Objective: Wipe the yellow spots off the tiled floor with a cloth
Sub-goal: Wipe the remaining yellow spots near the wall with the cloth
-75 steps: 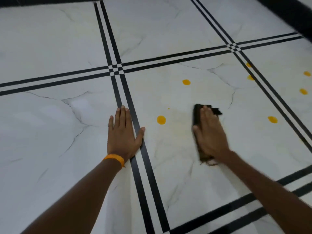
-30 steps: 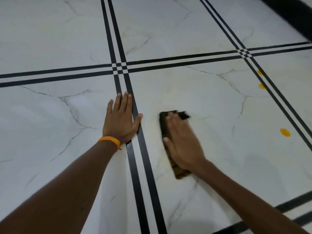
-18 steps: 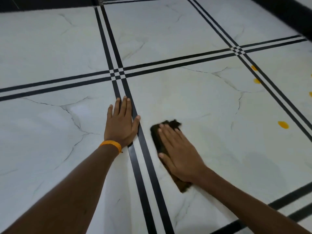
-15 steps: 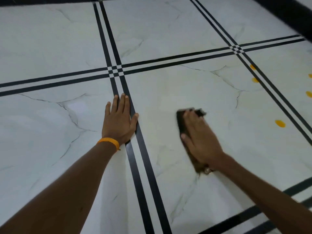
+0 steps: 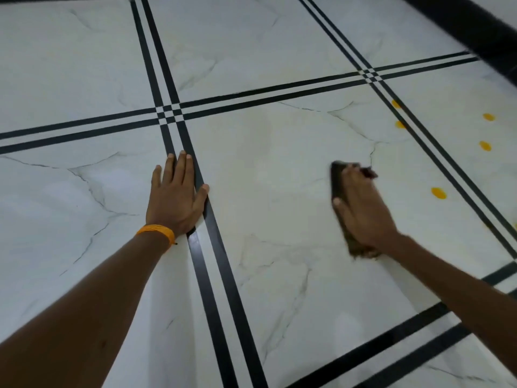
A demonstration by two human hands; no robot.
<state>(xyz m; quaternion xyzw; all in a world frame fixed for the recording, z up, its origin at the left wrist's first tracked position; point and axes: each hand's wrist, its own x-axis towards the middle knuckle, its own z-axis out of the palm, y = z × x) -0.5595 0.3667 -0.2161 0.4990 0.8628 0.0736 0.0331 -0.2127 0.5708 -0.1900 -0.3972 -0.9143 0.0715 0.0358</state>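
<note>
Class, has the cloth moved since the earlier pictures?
Yes. The cloth has slid right, away from the double black stripe under the left hand, towards the nearest yellow spot.

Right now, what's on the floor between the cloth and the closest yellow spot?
Nothing: in the head view, only bare white tile lies between the cloth under the right hand and the yellow spot.

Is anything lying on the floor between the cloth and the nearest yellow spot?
Nothing visible. Only bare white tile separates the cloth, pressed flat under the right hand, from the yellow spot to its right.
</note>
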